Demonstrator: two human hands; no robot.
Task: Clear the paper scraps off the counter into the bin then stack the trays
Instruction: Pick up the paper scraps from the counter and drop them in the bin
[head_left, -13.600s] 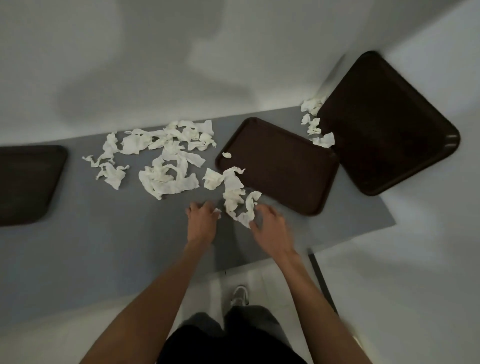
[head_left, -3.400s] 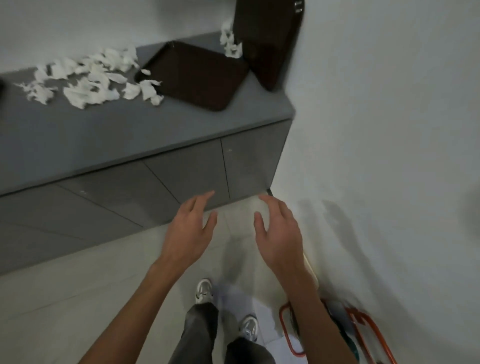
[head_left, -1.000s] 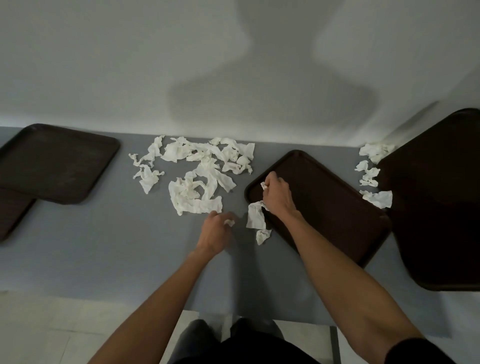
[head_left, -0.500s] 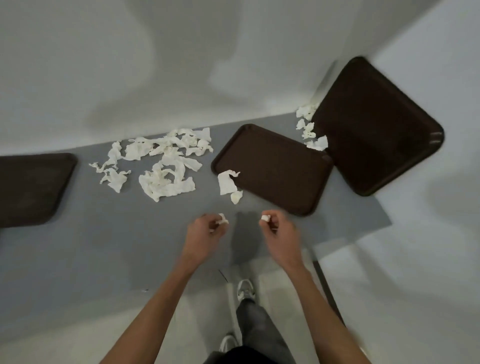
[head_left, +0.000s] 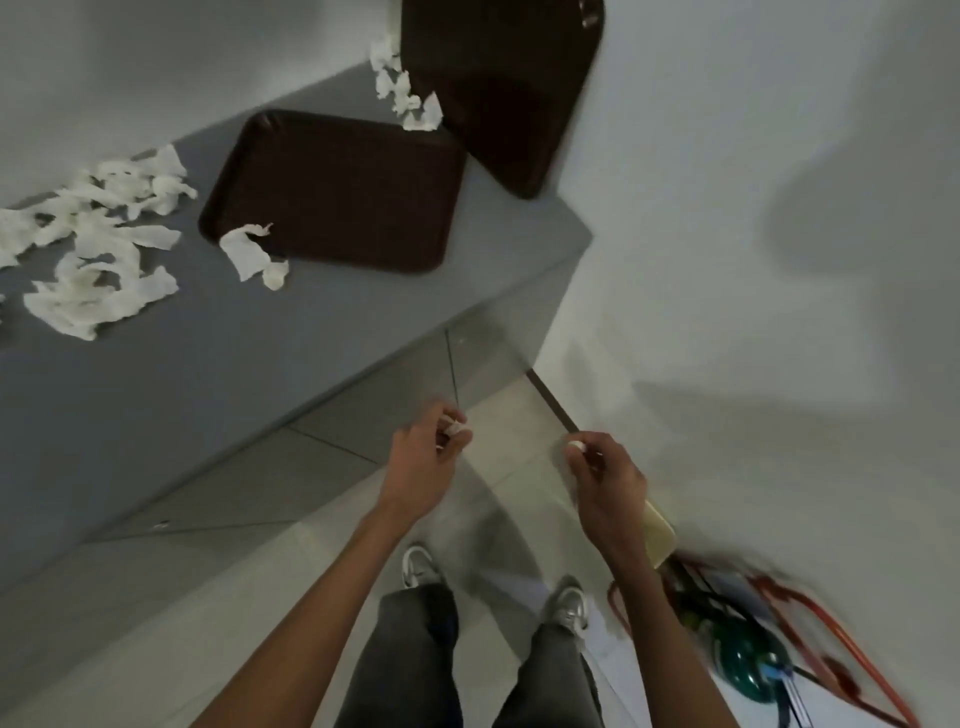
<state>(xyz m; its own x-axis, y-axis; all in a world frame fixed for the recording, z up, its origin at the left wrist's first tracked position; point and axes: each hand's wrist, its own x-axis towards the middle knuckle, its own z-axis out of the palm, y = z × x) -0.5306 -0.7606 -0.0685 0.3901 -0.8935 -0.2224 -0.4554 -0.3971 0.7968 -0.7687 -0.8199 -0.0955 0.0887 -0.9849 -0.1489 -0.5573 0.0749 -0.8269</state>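
My left hand pinches a small white paper scrap over the floor, in front of the cabinet. My right hand pinches another small scrap beside the wall. On the grey counter lie a heap of torn paper scraps, one loose strip at the corner of a flat brown tray, and a few scraps near a second brown tray leaning on the wall. A red-rimmed bin with dark contents stands at the lower right, blurred.
Grey cabinet doors run under the counter. A white wall closes the right side. A cream object lies on the floor by the wall, just above the bin. My legs and shoes stand on pale tiles.
I have turned right and away from the counter. Both hands came off the counter with their small scraps and now hang over the floor, toward the bin, which has come into view.
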